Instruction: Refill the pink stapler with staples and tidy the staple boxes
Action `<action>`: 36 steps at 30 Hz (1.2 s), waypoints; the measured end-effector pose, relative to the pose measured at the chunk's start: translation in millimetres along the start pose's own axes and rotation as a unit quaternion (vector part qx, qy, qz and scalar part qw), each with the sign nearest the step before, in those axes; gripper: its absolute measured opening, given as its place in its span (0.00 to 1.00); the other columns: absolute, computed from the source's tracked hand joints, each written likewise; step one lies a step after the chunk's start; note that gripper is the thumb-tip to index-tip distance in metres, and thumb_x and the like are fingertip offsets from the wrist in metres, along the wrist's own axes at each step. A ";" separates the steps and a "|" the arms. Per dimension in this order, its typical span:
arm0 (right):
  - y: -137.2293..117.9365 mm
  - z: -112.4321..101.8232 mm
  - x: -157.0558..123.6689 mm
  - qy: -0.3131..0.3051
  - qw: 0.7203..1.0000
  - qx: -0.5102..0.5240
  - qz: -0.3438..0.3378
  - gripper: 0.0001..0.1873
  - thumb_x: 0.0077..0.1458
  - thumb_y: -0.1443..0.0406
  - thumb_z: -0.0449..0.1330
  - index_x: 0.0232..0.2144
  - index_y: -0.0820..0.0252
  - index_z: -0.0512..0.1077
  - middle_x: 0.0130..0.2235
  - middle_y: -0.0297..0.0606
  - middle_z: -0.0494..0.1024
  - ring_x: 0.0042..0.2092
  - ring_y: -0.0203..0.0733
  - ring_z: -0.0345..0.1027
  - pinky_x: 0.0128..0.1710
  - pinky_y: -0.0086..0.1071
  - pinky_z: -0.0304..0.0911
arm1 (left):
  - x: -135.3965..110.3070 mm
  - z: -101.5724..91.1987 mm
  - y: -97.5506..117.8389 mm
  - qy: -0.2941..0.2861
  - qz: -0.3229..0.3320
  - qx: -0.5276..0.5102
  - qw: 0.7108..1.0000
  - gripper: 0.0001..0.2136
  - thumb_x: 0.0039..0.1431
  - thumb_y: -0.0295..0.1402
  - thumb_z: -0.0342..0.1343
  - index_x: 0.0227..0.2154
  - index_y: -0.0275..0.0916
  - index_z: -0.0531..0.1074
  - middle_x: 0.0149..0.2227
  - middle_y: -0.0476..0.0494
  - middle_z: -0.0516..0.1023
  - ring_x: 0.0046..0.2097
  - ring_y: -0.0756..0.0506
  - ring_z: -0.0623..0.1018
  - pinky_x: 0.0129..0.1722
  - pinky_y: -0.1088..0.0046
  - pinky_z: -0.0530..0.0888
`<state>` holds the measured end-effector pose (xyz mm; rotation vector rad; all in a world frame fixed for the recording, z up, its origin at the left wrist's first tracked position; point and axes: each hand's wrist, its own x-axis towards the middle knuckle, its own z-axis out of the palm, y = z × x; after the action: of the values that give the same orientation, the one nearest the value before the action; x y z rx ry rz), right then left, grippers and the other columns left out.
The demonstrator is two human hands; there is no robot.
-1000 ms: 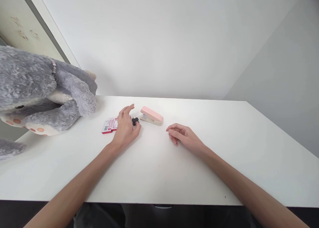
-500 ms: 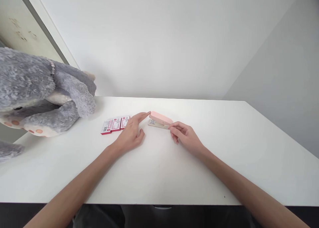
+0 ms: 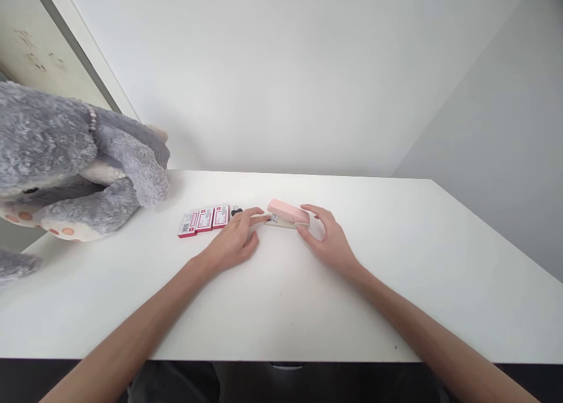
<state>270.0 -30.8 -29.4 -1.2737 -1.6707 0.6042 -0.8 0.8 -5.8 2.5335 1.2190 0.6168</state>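
Observation:
A pink stapler [image 3: 287, 213] lies on the white table [image 3: 396, 285]. My right hand [image 3: 326, 239] curls round its right end, thumb in front and fingers behind. My left hand [image 3: 235, 241] lies flat on the table, its fingertips stretched out and touching the stapler's left end. Three red and white staple boxes [image 3: 204, 220] sit in a row just left of my left hand. A small black object [image 3: 236, 210] lies behind the left fingers.
A big grey plush toy [image 3: 70, 168] takes up the table's far left corner. White walls close the back and right sides. The table's near edge runs below my forearms.
My left hand left the black object and staple boxes and reached to the stapler. My right hand moved up and closed round the stapler's right end. The stapler shifted slightly right.

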 end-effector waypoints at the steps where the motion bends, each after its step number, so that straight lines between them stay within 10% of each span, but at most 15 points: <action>1: 0.4 0.1 -0.4 -0.003 1.000 0.001 0.006 0.24 0.64 0.54 0.61 0.61 0.46 0.68 0.65 0.41 0.72 0.65 0.54 0.62 0.65 0.53 0.59 | -0.2 -0.4 0.7 -0.003 -0.002 0.000 1.000 0.27 0.64 0.28 0.48 0.66 0.42 0.57 0.66 0.37 0.71 0.68 0.35 0.69 0.63 0.49 0.72; 20: -10.8 -3.4 -0.5 -0.016 0.999 0.041 0.030 0.22 0.63 0.52 0.64 0.56 0.48 0.71 0.59 0.41 0.76 0.60 0.53 0.69 0.58 0.48 0.66 | -2.2 -8.0 9.6 -0.040 0.067 -0.020 0.997 0.25 0.63 0.24 0.46 0.63 0.45 0.60 0.64 0.43 0.73 0.60 0.39 0.76 0.56 0.57 0.76; 28: -13.2 -4.1 -0.1 -0.050 0.997 0.054 0.039 0.17 0.62 0.53 0.64 0.51 0.49 0.74 0.54 0.40 0.77 0.55 0.52 0.71 0.53 0.45 0.66 | 1.1 -1.6 16.8 -0.021 -0.001 -0.149 0.989 0.19 0.68 0.33 0.51 0.60 0.46 0.60 0.54 0.44 0.81 0.58 0.41 0.77 0.57 0.57 0.74; 36: -17.6 -0.2 -4.6 -0.121 0.988 0.090 0.012 0.13 0.63 0.55 0.64 0.45 0.52 0.72 0.47 0.38 0.78 0.46 0.47 0.72 0.44 0.40 0.67 | 7.2 1.7 21.7 -0.022 -0.020 -0.173 0.984 0.11 0.64 0.44 0.60 0.40 0.42 0.78 0.40 0.45 0.78 0.42 0.44 0.75 0.40 0.69 0.70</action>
<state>262.1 -41.2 -16.8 -1.1270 -1.7532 0.9338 18.7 -6.9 3.4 2.2179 1.0409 0.6910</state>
